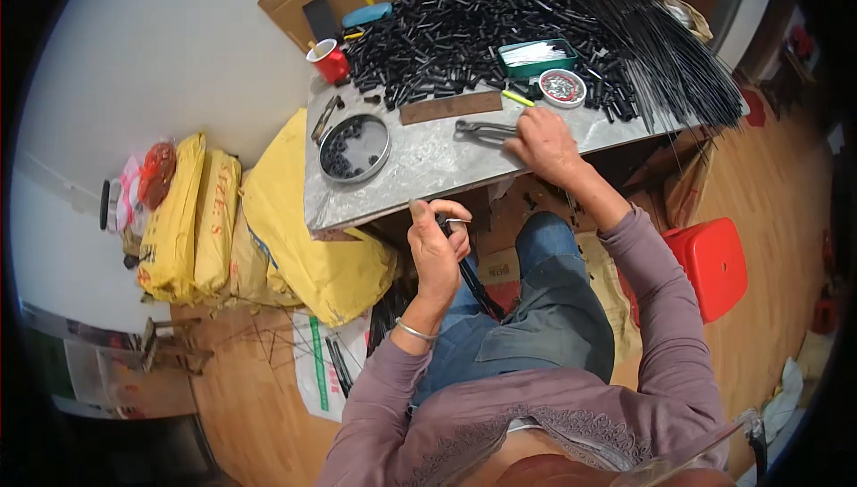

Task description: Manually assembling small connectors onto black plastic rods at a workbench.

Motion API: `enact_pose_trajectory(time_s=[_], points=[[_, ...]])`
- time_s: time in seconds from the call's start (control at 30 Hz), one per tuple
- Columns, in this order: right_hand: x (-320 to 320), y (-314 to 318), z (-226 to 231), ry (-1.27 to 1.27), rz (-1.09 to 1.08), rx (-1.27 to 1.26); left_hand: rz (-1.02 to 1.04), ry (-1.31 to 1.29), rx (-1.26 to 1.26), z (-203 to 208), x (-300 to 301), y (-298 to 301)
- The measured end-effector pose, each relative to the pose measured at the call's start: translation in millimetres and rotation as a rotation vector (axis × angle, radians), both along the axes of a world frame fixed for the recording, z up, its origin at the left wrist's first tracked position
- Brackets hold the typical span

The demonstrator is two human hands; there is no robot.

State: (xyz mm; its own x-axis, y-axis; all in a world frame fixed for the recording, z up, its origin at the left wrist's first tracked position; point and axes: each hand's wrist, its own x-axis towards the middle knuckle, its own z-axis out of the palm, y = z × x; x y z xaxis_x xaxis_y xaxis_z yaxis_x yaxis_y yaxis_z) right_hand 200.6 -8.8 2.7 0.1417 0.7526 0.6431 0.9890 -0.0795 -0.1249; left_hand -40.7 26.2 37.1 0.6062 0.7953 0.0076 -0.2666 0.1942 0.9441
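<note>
My left hand (435,255) is closed in front of the table's near edge, its fingers curled and thumb up. It grips a bundle of slim black rods (479,292) that slants down toward my lap; their upper ends are hidden in the hand. My right hand (542,142) rests on the tabletop, fingers bent around the handles of metal pliers (478,128), whose jaws point left. Just beyond the pliers lies a flat brown bar (451,108). A yellow-green stick (518,98) lies close to the right fingertips.
Black tubular pieces (446,27) are heaped across the grey table (415,166), with long black rods (665,58) at right. A round tin (354,149), red cup (328,61), green box (536,58) and white-rimmed dish (562,88) stand there. A red stool (710,268) is at right, yellow sacks (214,219) at left.
</note>
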Motion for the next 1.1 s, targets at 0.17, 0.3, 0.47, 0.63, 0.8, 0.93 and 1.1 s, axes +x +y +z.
enact_pose_trajectory(time_s=[0.17, 0.3, 0.47, 0.63, 0.8, 0.93, 1.1], points=[[-26, -34, 25, 0.603, 0.02, 0.048, -0.022, 0.008, 0.014, -4, 1, 6], [-62, -76, 40, 0.578, 0.168, -0.075, -0.032, 0.004, 0.015, -6, 0, 8], [-75, -92, 62, 0.176, 0.213, -0.02, -0.009, 0.009, -0.039, -4, 4, 1], [-74, -95, 64, -0.046, 0.146, 0.004, 0.008, 0.022, -0.031, -10, 5, 0], [-78, -101, 54, 0.112, 0.237, -0.079, -0.034, -0.004, -0.04, -5, 1, 3], [-96, -108, 45, 1.225, 0.298, -0.522, -0.006, 0.051, 0.041, -5, 2, 7], [-94, -112, 38, 1.859, 0.622, -1.025, 0.031, 0.171, 0.161, -6, 1, 3]])
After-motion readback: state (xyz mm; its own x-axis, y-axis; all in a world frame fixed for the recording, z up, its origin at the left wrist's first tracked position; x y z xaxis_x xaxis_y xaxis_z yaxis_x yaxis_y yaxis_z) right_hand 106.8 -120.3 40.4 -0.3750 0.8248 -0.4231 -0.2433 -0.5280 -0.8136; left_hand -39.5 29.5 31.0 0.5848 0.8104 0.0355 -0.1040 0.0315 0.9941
